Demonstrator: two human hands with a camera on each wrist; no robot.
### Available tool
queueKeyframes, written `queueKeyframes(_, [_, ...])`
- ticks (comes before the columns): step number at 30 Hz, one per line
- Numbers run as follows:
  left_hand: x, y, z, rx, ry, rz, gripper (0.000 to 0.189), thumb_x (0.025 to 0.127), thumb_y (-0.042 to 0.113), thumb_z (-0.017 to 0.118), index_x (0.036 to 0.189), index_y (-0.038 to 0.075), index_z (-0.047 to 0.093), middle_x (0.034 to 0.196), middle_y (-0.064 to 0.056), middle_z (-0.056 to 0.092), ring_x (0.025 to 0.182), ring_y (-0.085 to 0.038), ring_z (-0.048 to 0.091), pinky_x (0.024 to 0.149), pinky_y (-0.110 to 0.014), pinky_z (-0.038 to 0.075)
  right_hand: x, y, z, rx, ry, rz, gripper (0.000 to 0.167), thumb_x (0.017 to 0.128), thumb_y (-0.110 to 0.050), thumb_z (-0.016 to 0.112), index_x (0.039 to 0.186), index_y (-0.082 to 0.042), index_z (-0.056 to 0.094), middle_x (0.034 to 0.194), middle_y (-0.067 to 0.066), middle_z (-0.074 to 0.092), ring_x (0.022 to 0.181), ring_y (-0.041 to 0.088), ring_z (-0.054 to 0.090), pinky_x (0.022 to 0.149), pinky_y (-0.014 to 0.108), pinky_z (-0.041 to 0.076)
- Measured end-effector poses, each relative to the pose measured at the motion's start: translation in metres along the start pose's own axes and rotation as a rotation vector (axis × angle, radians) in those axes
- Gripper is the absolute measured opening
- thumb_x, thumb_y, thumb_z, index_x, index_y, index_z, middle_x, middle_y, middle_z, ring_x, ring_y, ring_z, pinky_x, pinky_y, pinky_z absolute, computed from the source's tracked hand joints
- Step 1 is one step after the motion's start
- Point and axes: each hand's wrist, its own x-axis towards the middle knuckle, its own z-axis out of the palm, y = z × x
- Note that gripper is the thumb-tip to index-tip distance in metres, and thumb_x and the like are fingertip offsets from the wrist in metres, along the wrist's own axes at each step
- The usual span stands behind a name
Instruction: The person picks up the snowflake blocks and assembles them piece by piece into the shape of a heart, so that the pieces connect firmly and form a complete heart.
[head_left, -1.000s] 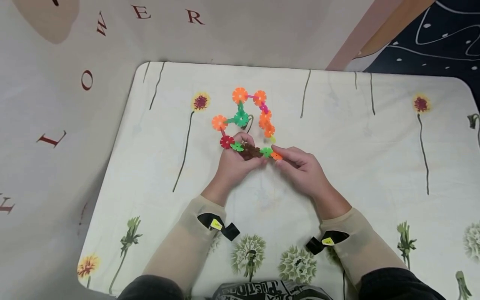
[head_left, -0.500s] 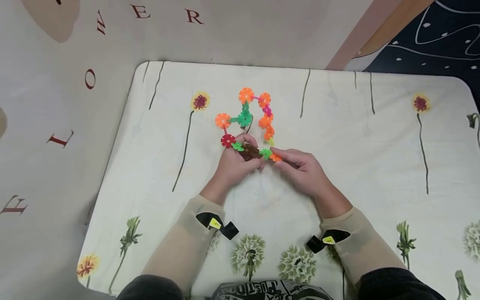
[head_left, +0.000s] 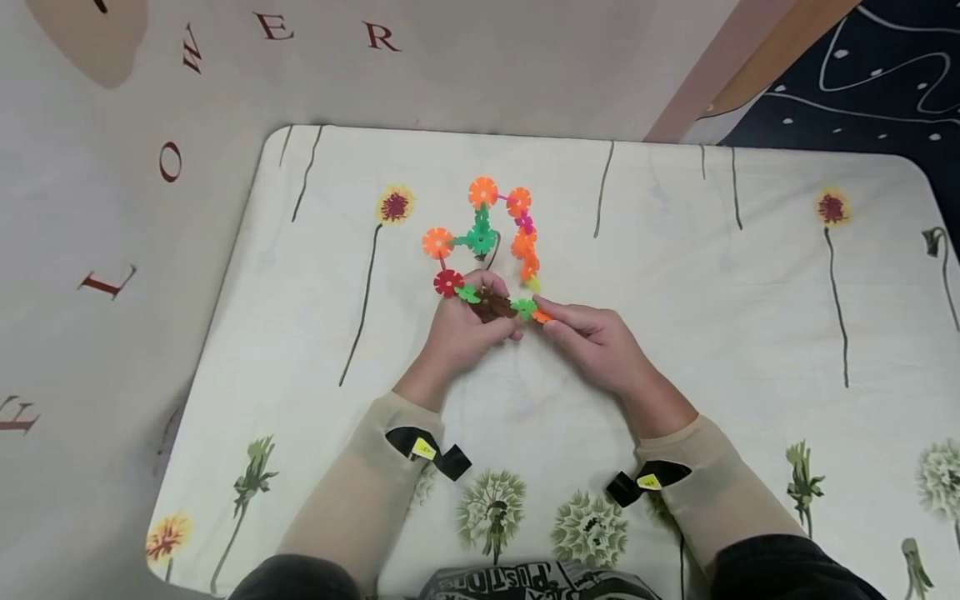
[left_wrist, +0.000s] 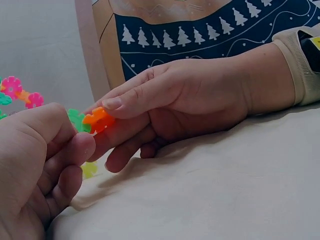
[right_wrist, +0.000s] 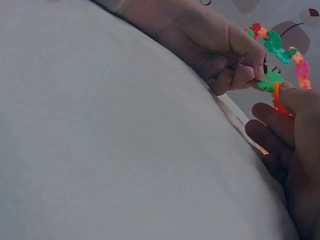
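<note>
A chain of flower-shaped plastic linking discs loops above the table in the head view. My left hand (head_left: 463,332) grips its brown discs (head_left: 492,304) between thumb and fingers. Beyond them come a red disc (head_left: 447,282), teal discs (head_left: 481,240) and orange discs (head_left: 483,193). My right hand (head_left: 600,346) pinches an orange disc (left_wrist: 98,120) between thumb and index finger. That disc meets a bright green disc (right_wrist: 270,80) beside the left fingertips. A yellow disc (head_left: 533,284) at the loop's other end hangs just beyond the right index fingertip, partly hidden in the left wrist view.
A white cloth (head_left: 712,333) printed with flowers covers the table. Behind it rises a pale wall or curtain (head_left: 487,75) with letters, and a dark patterned fabric (head_left: 862,92) fills the back right corner. Black wrist straps (head_left: 416,442) sit over beige sleeves.
Both hands stay on the same discs. The loop's far part swings slightly right, then back left. The pinched orange disc has turned more edge-on in the head view.
</note>
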Motion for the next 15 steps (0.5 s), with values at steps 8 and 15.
queueKeyframes(8, [0.0009, -0.0009, 0.0012, 0.041, 0.017, 0.044, 0.025, 0.092, 0.002, 0.078, 0.108, 0.008, 0.061, 0.097, -0.011, 0.068, 0.078, -0.028, 0.071, 0.068, -0.028, 0.053, 0.0007, -0.0019, 0.0067, -0.038, 0.048, 0.009, 0.040, 0.101, 0.005, 0.068, 0.141, -0.001, 0.066, 0.136, 0.015, 0.070, 0.126, 0.021, 0.067, 0.102, 0.023, 0.050])
queueKeyframes(15, [0.0028, -0.0016, 0.0037, 0.051, 0.027, 0.078, 0.029, 0.093, 0.001, 0.078, 0.114, 0.007, 0.059, 0.105, -0.011, 0.063, 0.094, -0.026, 0.068, 0.082, -0.028, 0.057, 0.0025, 0.0023, 0.0102, -0.123, 0.069, -0.020, 0.039, 0.102, 0.001, 0.069, 0.141, -0.005, 0.067, 0.126, 0.012, 0.075, 0.110, 0.020, 0.069, 0.091, 0.025, 0.052])
